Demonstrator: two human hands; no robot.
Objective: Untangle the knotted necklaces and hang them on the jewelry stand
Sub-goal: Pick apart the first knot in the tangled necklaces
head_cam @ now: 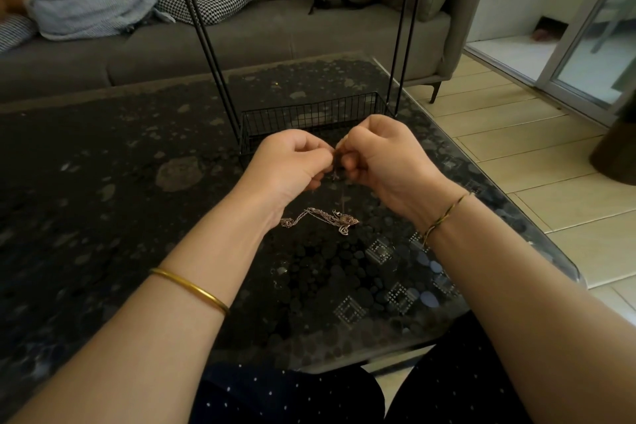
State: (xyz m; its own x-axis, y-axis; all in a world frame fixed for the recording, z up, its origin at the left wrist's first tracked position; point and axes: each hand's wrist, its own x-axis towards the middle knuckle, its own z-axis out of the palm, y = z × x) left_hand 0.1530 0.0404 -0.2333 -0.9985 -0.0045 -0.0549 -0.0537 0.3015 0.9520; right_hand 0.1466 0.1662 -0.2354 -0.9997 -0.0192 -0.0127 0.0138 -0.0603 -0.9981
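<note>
While left hand [292, 162] and right hand [382, 155] pinch one fine chain [335, 176] between curled fingertips, one tangle [323, 218] lies on the table [137, 182].
Head view: the tangle, pinkish metal links knotted with small pendants, sits at six o'clock from the hands; one black wire jewelry stand [309, 117] rises at twelve o'clock, its basket base just behind the knuckles.

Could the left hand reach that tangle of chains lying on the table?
Probably yes: the tangle lies uncovered close below the left hand, though that hand and the right hand are pinching a necklace.
</note>
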